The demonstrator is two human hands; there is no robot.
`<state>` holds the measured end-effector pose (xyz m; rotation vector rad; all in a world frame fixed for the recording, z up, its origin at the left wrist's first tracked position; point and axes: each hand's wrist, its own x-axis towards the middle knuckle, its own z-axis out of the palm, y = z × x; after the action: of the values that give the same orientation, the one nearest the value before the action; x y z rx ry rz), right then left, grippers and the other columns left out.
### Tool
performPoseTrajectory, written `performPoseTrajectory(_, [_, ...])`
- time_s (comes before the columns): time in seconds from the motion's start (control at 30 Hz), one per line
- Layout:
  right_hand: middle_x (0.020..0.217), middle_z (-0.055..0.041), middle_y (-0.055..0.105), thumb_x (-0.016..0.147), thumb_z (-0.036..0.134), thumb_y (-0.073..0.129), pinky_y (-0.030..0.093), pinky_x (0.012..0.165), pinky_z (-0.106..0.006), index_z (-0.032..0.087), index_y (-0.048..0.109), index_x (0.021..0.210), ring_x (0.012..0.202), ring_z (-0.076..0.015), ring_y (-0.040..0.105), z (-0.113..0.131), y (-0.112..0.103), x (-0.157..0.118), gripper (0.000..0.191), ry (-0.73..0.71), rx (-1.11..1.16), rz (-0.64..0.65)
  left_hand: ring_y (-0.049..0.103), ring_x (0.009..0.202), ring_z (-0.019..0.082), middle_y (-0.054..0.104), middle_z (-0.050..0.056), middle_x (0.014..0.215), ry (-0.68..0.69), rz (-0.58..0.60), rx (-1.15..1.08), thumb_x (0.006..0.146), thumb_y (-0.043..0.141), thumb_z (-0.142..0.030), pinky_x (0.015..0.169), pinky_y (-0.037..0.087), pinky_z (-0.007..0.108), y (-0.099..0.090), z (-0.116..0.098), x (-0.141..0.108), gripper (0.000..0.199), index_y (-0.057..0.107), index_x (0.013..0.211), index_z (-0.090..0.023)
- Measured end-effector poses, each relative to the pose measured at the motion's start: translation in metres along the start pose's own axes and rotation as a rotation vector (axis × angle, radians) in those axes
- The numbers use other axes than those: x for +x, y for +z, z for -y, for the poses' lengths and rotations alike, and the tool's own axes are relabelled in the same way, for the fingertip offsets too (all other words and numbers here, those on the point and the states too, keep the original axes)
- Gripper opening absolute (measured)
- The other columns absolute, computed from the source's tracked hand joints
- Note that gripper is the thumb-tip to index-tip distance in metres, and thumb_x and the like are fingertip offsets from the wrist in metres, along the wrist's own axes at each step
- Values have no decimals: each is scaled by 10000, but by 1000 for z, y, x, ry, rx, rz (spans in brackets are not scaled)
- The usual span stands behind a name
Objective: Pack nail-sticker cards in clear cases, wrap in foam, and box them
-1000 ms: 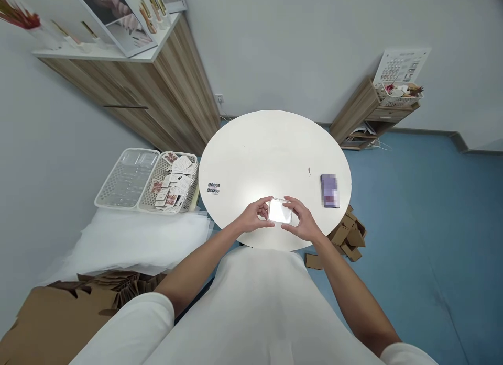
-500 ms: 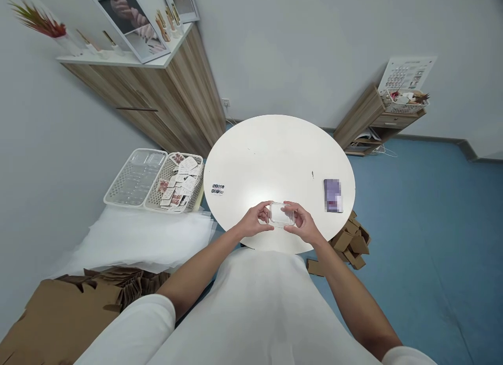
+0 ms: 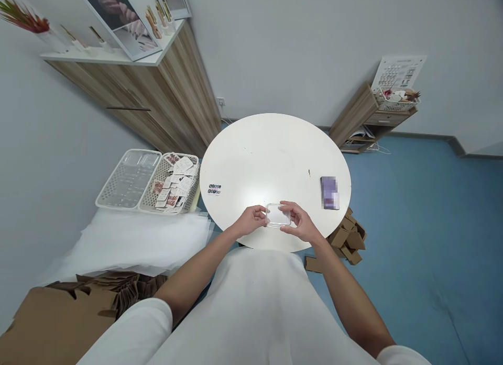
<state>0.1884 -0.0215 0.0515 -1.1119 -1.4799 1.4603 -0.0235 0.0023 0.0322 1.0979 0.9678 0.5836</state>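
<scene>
Near the front edge of the white table (image 3: 243, 145), a small clear plastic box (image 3: 278, 215) with rounded corners is between my two hands. My right hand (image 3: 302, 222) grips its right end, thumb on the near side and fingers on the far side. At the box's left end, my left hand (image 3: 251, 221) has its fingers curled and pressed against the edge. To the left on the table lies a small sheet of dark nail-like pieces (image 3: 214, 189). A purple package (image 3: 329, 192), partly pixelated, lies on the right.
Left of the table stand a white basket of clear plastic boxes (image 3: 131, 179) and a basket of printed cards (image 3: 173, 184). White sheets (image 3: 137, 242) and flat cardboard (image 3: 66, 318) are below them. Folded cardboard boxes (image 3: 348, 236) lie on the floor at right.
My left hand's fingers have drawn in to the left edge of the clear box, which now shows flatter. My right hand keeps its grip. The view has shifted slightly.
</scene>
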Motion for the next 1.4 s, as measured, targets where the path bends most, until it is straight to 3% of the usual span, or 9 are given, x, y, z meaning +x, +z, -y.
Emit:
performPoseTrajectory(0.1, [1198, -79, 490, 625, 365, 712, 432, 883, -392, 258, 537, 1070, 1031, -223, 541, -1, 0, 3, 490, 40, 63, -30, 600, 625, 115, 603, 10, 683, -7, -16, 30, 662, 673, -284, 663, 472, 276, 1, 3, -1, 278, 579, 877, -136])
performPoseTrajectory(0.27, [992, -57, 592, 721, 464, 581, 465, 752, -366, 221, 579, 957, 804, -190, 617, 3, 0, 14, 339, 156, 25, -168, 602, 634, 118, 609, 16, 697, 5, -30, 44, 646, 690, -302, 663, 474, 282, 3, 5, -3, 300, 588, 877, -140])
performPoseTrajectory(0.47, [790, -29, 592, 739, 563, 492, 458, 631, -316, 191, 580, 912, 577, -126, 575, 0, 4, 24, 420, 295, 113, -266, 593, 653, 117, 601, 25, 709, 20, -10, 43, 651, 692, -317, 671, 479, 284, 5, 6, -5, 298, 595, 866, -134])
performPoseTrajectory(0.63, [801, -56, 612, 769, 609, 401, 448, 647, -305, 195, 577, 1015, 644, -138, 575, -8, 4, 24, 512, 387, 217, -196, 596, 675, 123, 602, 27, 724, 11, -51, 15, 638, 706, -316, 688, 485, 296, 4, 8, -2, 318, 592, 873, -135])
performPoseTrajectory(0.8, [972, -72, 581, 773, 584, 413, 462, 657, -307, 222, 539, 1102, 712, -147, 578, -15, 0, 12, 505, 373, 242, -258, 607, 668, 130, 614, 33, 736, -20, -113, -12, 634, 709, -325, 698, 487, 315, -1, 8, 1, 366, 585, 921, -133])
performPoseTrajectory(0.97, [1056, -68, 534, 742, 484, 527, 457, 723, -330, 238, 492, 1160, 778, -145, 560, -26, 5, -9, 486, 314, 112, -303, 607, 668, 136, 618, 31, 718, -39, -102, 26, 642, 700, -351, 702, 478, 319, -3, 11, 5, 411, 559, 964, -138])
performPoseTrajectory(1.13, [1120, -72, 474, 702, 449, 578, 469, 742, -347, 259, 449, 1218, 825, -150, 534, -42, 18, -20, 565, 347, 12, -309, 612, 672, 141, 633, 19, 728, -74, -129, 85, 653, 689, -347, 714, 468, 329, -2, 28, 11, 455, 500, 1029, -173])
performPoseTrajectory(1.4, [1096, -63, 460, 670, 499, 579, 465, 802, -375, 274, 439, 1239, 921, -186, 520, -80, 28, -20, 628, 509, -6, -317, 595, 632, 120, 613, 5, 743, -148, -215, 209, 677, 652, -280, 676, 459, 290, 3, 61, 22, 360, 538, 1003, -180])
